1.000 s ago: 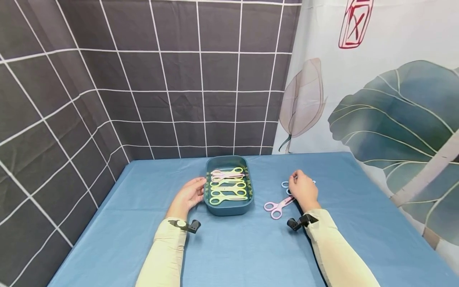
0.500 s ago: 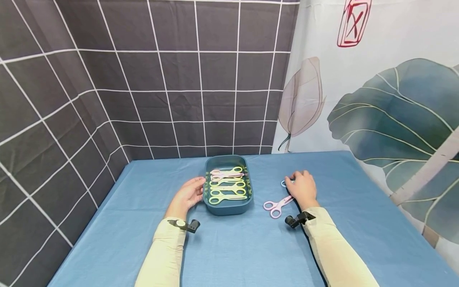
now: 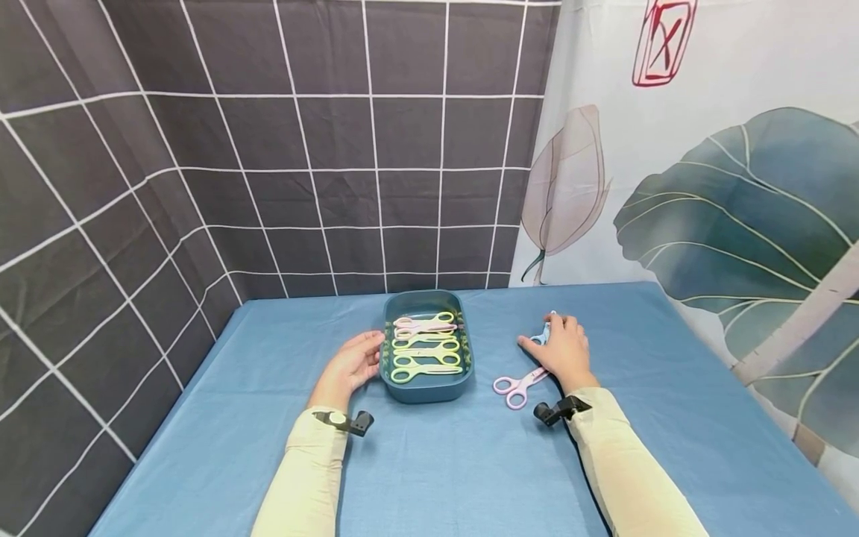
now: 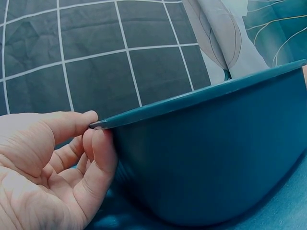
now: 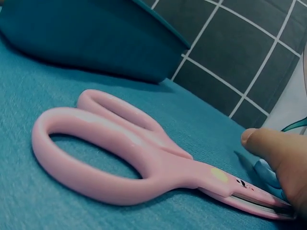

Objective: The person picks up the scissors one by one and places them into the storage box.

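Note:
My left hand (image 3: 352, 363) pinches the left rim of a dark teal plastic bin (image 3: 428, 397), thumb above and fingers below in the left wrist view. Inside lie several yellow-green scissors (image 3: 429, 371) and pink scissors (image 3: 423, 328). To the right, my right hand (image 3: 567, 354) is over light blue scissors (image 3: 546, 330), its thumb spread out to the left; the palm hides much of them. Pink scissors (image 3: 526, 382) lie on the cloth just left of that hand, handle loops toward the bin and blades running under the thumb side.
A blue cloth (image 3: 443, 470) covers the table. Behind stand a dark grid-patterned curtain (image 3: 335, 134) and a white leaf-print curtain (image 3: 570, 179). A black cable (image 3: 584, 470) runs along the right forearm.
The right hand's thumb has spread leftward and its fingers have shifted slightly. The blue scissors have turned, one end now pointing away past the fingers. The left hand and bin stay put.

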{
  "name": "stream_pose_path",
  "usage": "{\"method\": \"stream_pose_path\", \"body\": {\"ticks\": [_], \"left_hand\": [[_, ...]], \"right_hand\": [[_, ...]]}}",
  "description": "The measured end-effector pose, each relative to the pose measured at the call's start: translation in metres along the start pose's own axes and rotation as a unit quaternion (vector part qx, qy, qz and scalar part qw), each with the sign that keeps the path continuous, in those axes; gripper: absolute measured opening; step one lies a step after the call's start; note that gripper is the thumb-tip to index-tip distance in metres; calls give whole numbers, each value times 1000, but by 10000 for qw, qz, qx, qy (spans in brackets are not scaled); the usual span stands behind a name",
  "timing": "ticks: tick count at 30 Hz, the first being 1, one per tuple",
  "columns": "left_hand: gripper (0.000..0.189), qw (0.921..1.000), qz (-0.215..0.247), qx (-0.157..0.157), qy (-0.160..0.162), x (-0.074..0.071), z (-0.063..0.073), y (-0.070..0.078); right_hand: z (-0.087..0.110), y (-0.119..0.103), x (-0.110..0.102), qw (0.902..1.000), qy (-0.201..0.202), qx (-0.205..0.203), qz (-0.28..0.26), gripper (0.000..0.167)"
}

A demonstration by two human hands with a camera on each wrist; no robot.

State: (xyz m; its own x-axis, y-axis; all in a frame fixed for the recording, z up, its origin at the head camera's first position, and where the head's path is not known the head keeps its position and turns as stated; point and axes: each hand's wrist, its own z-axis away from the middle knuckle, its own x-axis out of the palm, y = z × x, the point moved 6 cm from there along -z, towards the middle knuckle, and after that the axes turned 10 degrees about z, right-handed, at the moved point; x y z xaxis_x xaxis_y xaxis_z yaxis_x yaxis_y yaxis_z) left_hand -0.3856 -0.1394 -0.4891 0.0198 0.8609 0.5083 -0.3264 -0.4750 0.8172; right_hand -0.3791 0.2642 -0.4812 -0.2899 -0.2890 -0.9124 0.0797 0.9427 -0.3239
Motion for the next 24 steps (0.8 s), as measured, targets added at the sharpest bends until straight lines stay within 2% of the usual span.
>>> {"method": "stream_pose_path", "body": {"ticks": [3,5,13,24], "left_hand": [[12,10000,-7,14,45,-1,0,-1],[13,10000,-38,6,51,-1,0,-2],[16,10000,-66,9,21,-1,-2,-1],[13,10000,-12,30,-22,-2,-1,-1]], "right_hand": [[1,2,0,9999,43,138,69,93],[1,2,0,9998,-19,192,56,95],[-1,4,-1,9986,-4,318,-416,75],[-1,3,-2,9950,64,459,-880,74]]}}
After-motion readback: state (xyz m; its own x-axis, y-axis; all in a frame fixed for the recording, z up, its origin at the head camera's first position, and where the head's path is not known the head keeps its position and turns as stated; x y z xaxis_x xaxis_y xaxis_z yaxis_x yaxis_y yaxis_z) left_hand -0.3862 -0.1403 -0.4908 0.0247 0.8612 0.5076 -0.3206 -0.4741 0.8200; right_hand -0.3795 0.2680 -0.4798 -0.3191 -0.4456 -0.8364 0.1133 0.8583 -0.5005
